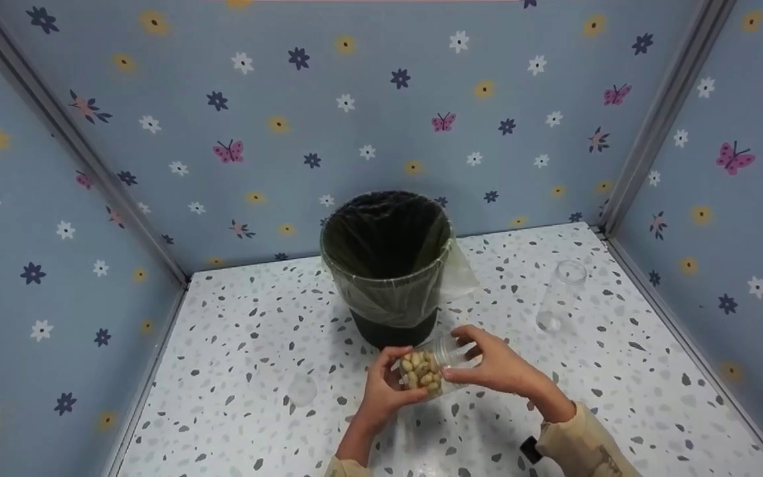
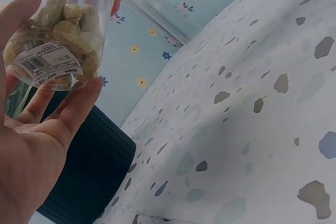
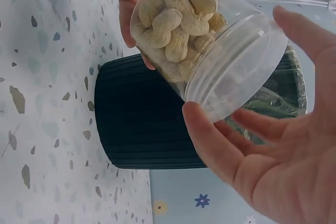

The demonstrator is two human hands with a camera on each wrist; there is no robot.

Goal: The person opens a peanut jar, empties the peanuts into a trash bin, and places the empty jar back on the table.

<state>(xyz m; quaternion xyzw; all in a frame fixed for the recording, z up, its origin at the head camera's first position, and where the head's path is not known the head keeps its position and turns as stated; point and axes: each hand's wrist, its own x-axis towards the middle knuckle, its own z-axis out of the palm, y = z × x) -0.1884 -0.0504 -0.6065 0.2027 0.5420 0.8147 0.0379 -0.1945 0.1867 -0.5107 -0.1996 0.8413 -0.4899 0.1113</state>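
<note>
A clear plastic jar (image 1: 422, 377) of unshelled peanuts (image 3: 176, 24) is held tilted in front of the bin. My left hand (image 1: 385, 392) grips its base end, fingers around the wall. A white barcode label (image 2: 48, 62) shows on the bottom in the left wrist view. At the other end, my right hand (image 1: 502, 366) holds the translucent lid (image 3: 239, 69) by its rim, thumb and fingers spread to opposite sides. The lid covers the jar's mouth, and the peanuts lie toward the base.
A dark ribbed bin (image 1: 395, 334) with a translucent liner bag (image 1: 381, 301) stands at the back middle of the speckled table (image 1: 236, 331). A clear jar (image 1: 561, 295) is at right. A round clear disc (image 1: 302, 389) lies at left. Flower-patterned walls (image 1: 381, 99) surround the table.
</note>
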